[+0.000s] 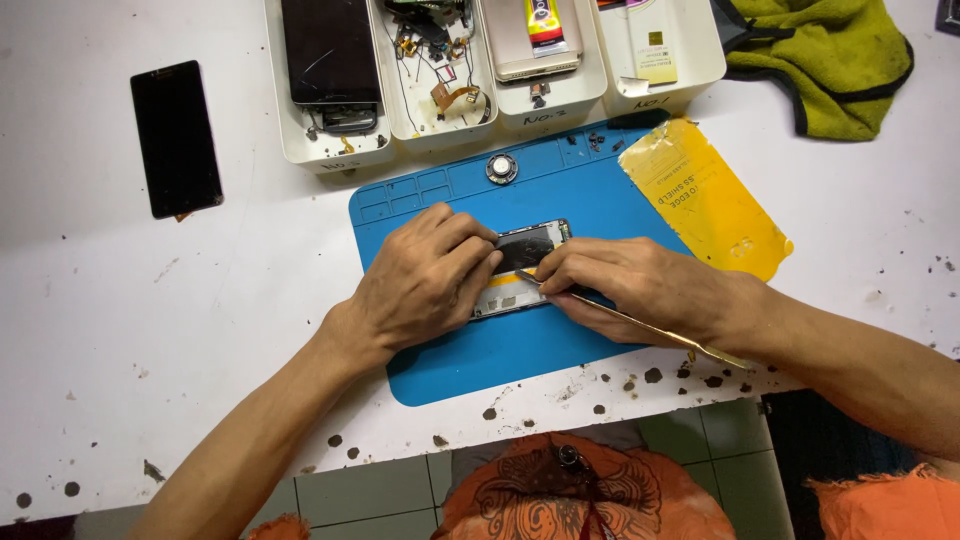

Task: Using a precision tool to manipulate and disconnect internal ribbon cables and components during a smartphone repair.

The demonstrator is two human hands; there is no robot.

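Note:
An opened phone (528, 248) with a dark cracked part lies on a blue work mat (520, 350). My left hand (425, 275) presses down on the phone's left side and holds it steady. My right hand (625, 285) grips a thin metal prying tool (650, 327), its tip touching the phone's middle edge near my left fingertips. Both hands cover most of the phone.
Several white trays (500, 110) with phone parts, wires and a phone body stand behind the mat. A black phone (176, 138) lies at the left, a yellow film sheet (705, 200) and a green cloth (825, 60) at the right. A small round part (501, 167) sits on the mat.

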